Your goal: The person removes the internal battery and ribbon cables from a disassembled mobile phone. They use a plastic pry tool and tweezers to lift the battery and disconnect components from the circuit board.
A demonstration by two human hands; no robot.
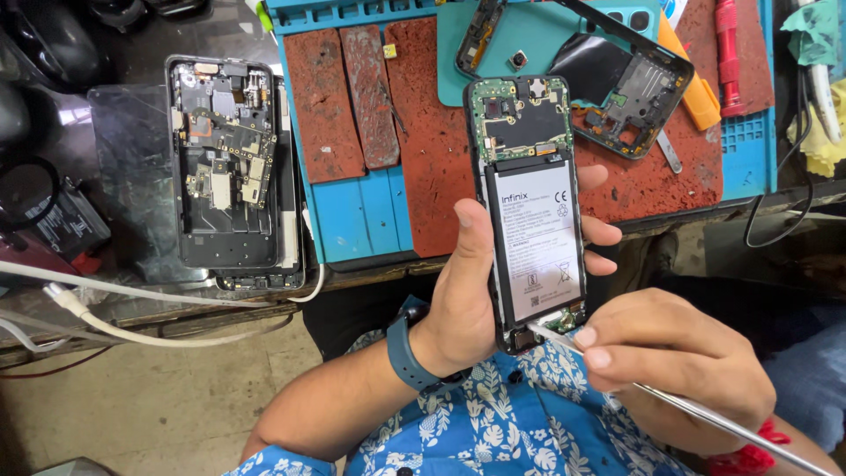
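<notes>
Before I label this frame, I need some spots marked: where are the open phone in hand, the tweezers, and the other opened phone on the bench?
Open phone [534, 238]: head view, middle of its white battery.
Tweezers [705, 412]: head view, metal shaft past the right hand.
Other opened phone [225, 159]: head view, exposed circuit board.

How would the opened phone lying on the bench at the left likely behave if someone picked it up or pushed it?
The opened phone is flat, so it would probably slide rather than roll. Its exposed boards look fragile. It rests on another phone, so a push might shift it off.
</notes>
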